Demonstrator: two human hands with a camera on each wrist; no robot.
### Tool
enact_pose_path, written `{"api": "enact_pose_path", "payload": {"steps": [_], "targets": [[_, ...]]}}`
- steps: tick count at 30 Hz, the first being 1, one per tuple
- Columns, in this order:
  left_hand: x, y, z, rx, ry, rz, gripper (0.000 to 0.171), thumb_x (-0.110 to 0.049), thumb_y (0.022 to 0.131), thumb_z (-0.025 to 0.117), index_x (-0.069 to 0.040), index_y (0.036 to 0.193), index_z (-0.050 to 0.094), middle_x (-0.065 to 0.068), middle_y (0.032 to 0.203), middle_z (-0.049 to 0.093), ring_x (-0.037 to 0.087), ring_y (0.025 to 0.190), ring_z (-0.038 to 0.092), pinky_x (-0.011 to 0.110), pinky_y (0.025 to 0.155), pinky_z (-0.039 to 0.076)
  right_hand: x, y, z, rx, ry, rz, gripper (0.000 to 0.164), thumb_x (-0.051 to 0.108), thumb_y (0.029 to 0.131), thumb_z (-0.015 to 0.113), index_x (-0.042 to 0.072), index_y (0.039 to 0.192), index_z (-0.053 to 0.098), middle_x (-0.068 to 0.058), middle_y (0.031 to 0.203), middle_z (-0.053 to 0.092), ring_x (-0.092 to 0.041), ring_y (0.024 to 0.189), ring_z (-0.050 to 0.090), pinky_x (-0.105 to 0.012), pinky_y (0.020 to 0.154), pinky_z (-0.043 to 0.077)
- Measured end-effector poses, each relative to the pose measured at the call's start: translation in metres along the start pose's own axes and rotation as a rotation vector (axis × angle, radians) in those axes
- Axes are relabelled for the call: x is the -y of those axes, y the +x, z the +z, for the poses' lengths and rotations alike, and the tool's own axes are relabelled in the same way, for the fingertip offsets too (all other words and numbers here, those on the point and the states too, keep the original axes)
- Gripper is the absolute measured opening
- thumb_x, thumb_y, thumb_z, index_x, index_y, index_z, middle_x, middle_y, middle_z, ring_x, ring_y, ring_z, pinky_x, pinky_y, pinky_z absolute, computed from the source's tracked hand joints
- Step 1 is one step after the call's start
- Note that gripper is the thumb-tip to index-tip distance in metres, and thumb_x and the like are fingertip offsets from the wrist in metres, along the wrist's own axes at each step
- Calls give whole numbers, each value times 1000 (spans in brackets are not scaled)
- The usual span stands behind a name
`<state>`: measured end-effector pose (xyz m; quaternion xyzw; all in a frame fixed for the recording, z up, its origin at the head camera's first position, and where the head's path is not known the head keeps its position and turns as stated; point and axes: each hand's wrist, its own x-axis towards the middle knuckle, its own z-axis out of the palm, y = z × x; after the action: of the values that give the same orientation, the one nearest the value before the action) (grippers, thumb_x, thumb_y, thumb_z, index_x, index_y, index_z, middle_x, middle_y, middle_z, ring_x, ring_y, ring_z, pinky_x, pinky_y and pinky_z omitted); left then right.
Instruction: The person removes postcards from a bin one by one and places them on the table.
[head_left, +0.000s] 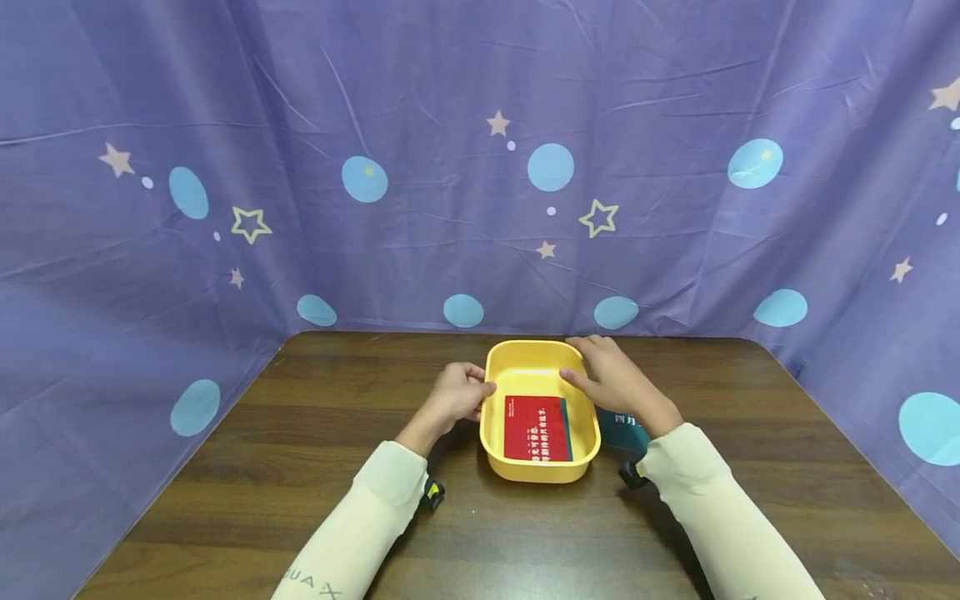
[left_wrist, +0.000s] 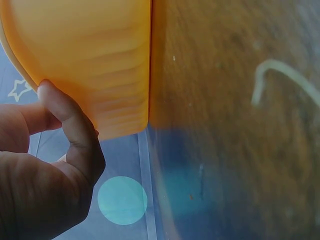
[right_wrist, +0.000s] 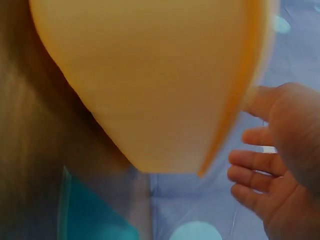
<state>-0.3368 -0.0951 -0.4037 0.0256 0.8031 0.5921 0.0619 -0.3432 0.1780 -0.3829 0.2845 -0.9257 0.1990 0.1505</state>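
Note:
A deep yellow plastic tray (head_left: 538,473) with rounded corners stands in the middle of the table. Inside it, toward the near end, lies a flat red packet (head_left: 534,429) with white characters and a teal edge. My left hand (head_left: 456,396) pinches the tray's left rim between thumb and fingers, as the left wrist view also shows. At the far right corner, my right hand (head_left: 618,379) has its fingers extended, the thumb over the rim. Beneath the right wrist, a teal item (head_left: 622,432) with white characters lies beside the tray, partly hidden by the forearm.
The brown wood-grain table (head_left: 300,467) spreads out around the tray. A purple curtain (head_left: 420,108) printed with stars and blue dots hangs behind the table and along both sides.

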Motion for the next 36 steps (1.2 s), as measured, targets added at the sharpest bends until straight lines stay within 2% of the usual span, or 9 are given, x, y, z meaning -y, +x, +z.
{"api": "enact_pose_path", "payload": {"steps": [4, 8, 13, 18, 21, 27, 36], "targets": [[-1, -1, 0, 0, -5, 12, 26, -6, 91, 64, 8, 112, 55, 26, 94, 64, 17, 57, 60, 30, 48, 57, 12, 2, 8, 43, 10, -10, 64, 46, 94, 61, 3, 140, 47, -15, 133, 52, -31, 123, 44, -49, 102, 42], [-2, -2, 0, -7, 1, 5, 27, -7, 92, 64, 8, 112, 55, 26, 96, 64, 20, 60, 63, 30, 49, 58, 22, 2, 13, 167, 31, -20, 78, 55, 89, 63, 4, 145, 42, -14, 141, 47, -30, 130, 40, -48, 107, 37], [-1, -3, 0, -9, -1, -1, 27, -7, 92, 64, 8, 113, 55, 25, 95, 64, 21, 62, 64, 31, 51, 58, 34, -1, 17, 289, -13, -10, 91, 64, 82, 66, 8, 148, 39, -13, 146, 42, -30, 133, 37, -48, 108, 37], [-2, -3, 0, -4, -10, 8, 26, -5, 91, 64, 8, 112, 55, 27, 96, 64, 20, 59, 63, 31, 49, 58, 44, -2, 22, 333, -30, 21, 98, 68, 75, 70, 14, 150, 37, -10, 146, 43, -26, 133, 37, -46, 105, 41], [-2, -3, 0, -3, -8, 4, 26, -5, 91, 64, 8, 112, 55, 27, 96, 64, 20, 59, 63, 31, 49, 58, 47, -2, 27, 353, -90, 20, 103, 75, 71, 67, 18, 151, 35, -8, 147, 43, -25, 134, 37, -46, 105, 41], [-3, -3, 0, 0, 5, 2, 28, -7, 92, 64, 8, 113, 55, 26, 95, 64, 18, 57, 61, 30, 49, 58, 50, -4, 31, 400, -196, 21, 103, 80, 71, 62, 22, 151, 35, -13, 146, 43, -32, 134, 36, -52, 108, 34], [-1, -2, 0, -5, 10, -3, 27, -7, 92, 64, 7, 114, 55, 25, 93, 64, 17, 56, 60, 30, 48, 57, 48, -4, 35, 426, -267, -8, 104, 81, 68, 63, 23, 150, 37, -9, 139, 51, -31, 128, 43, -49, 108, 33]]}}
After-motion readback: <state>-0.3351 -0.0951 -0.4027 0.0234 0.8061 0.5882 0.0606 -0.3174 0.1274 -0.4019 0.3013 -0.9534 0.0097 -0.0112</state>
